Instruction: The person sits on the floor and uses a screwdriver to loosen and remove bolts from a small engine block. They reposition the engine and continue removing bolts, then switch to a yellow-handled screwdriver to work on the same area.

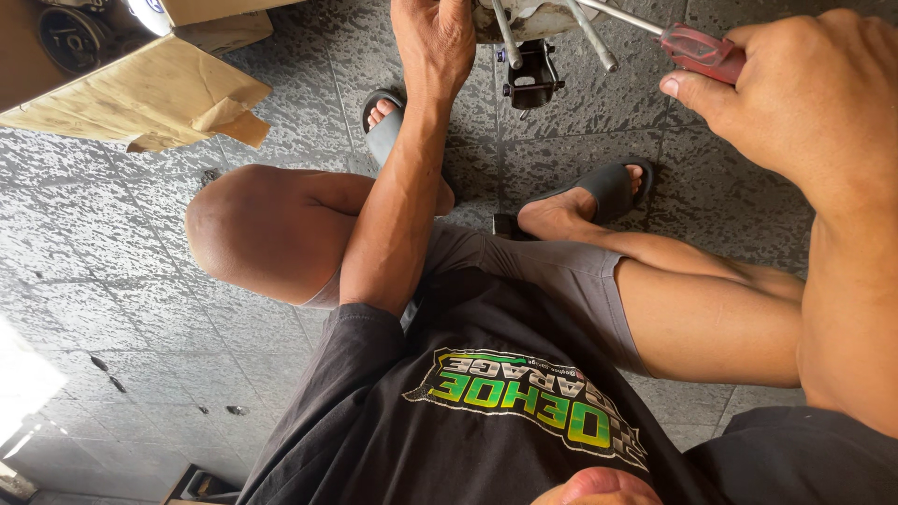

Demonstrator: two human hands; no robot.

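Right hand (pixel 804 103) fist closed on red-handled screwdriver (pixel 697 49); left hand (pixel 435 37) fingers curled onto metal part (pixel 524 19), grip extent unclear, black bracket (pixel 533 75) just below.

The screwdriver (pixel 697 49) is showing a translucent red handle and a thin steel shaft, lying nearly level and slanting up-left toward the metal part (pixel 524 19). That pale grey part is sitting at the top edge, steel rods sticking down from it.

The person wears a black T-shirt (pixel 486 411) (green-and-white chest print), grey shorts (pixel 552 271) and dark slide sandals (pixel 608 187).
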